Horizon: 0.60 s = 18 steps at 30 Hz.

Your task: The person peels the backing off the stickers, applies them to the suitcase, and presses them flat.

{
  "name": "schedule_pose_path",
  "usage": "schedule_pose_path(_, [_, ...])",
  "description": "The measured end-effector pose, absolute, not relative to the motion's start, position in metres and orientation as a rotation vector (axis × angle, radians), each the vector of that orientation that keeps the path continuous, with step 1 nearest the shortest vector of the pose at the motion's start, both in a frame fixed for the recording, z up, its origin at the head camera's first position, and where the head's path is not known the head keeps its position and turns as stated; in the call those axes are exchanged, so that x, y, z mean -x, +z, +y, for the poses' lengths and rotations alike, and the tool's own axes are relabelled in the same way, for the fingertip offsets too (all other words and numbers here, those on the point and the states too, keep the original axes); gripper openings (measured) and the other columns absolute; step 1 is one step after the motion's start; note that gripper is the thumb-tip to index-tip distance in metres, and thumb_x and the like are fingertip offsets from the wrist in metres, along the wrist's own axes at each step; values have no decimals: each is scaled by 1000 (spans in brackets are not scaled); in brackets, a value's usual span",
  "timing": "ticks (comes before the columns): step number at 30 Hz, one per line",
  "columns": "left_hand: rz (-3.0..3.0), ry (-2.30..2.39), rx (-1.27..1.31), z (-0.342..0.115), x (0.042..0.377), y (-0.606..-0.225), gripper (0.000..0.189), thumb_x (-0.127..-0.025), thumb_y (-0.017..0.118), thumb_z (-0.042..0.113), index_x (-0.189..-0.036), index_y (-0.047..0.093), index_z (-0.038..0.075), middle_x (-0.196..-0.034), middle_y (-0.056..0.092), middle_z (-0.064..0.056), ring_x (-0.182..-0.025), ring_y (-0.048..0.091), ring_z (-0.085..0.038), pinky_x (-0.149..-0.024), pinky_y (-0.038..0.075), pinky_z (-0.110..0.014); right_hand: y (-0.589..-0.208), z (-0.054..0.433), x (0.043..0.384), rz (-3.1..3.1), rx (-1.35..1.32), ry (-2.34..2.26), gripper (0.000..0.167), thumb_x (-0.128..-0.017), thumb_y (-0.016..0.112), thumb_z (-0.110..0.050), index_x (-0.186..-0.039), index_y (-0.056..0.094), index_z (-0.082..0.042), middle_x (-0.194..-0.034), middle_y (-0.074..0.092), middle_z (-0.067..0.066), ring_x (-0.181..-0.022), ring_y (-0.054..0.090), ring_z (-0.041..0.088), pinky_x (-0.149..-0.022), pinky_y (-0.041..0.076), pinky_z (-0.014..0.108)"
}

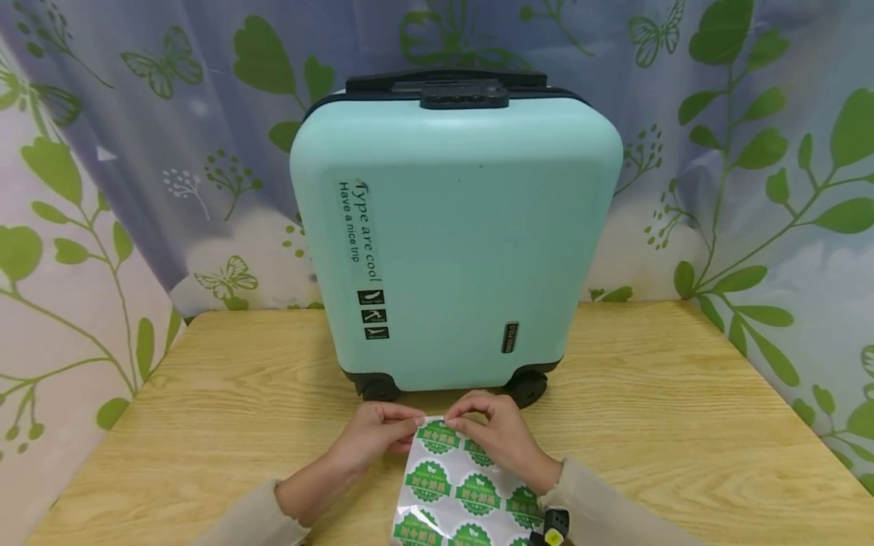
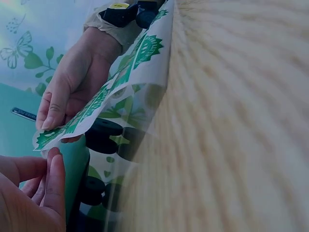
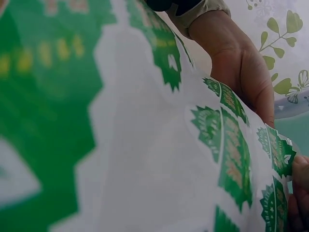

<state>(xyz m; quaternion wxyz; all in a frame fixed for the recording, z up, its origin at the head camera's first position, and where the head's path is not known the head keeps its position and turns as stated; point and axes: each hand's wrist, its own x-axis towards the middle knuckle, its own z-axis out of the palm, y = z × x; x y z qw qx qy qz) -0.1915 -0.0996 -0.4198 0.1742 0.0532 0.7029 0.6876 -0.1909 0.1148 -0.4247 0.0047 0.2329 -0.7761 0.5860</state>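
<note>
A white sheet of round green stickers (image 1: 454, 485) slopes up from the table's front, its far edge raised toward the suitcase. My left hand (image 1: 372, 440) pinches the sheet's top left corner between thumb and fingers. Along the same edge, my right hand (image 1: 498, 436) pinches the sheet a little further right. In the left wrist view, both the right hand (image 2: 79, 79) and the left hand (image 2: 34, 193) meet at the sheet's tip. The right wrist view is mostly filled by the stickers (image 3: 231, 159). Just behind the hands stands a mint-green suitcase (image 1: 471, 250), upright on black wheels.
The suitcase carries a text decal (image 1: 358, 231) at its left and a small dark badge (image 1: 510, 337) low on its right. It stands on a wood-grain table (image 1: 205, 417). Behind hangs a curtain (image 1: 225, 152) printed with leaves and butterflies.
</note>
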Motion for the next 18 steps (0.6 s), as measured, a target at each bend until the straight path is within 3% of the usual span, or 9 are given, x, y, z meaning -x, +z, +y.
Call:
schedule_pose_path(8, [1986, 2004, -85, -97, 189, -419, 26, -86, 62, 1, -109, 63, -13, -96, 71, -14, -73, 67, -9, -67, 55, -23, -423, 114, 189, -2458, -684, 1766, 11, -84, 70, -22, -89, 74, -13, -91, 69, -1, -88, 60, 10, -81, 47, 28])
schedule_pose_path(18, [2017, 2027, -43, -95, 190, -420, 29, -84, 62, -2, -110, 61, -14, -95, 71, -12, -76, 67, -10, -70, 56, -25, -408, 109, 181, -2490, -668, 1734, 6, -84, 68, -4, -87, 73, -4, -88, 69, 7, -75, 57, 7, -66, 47, 23])
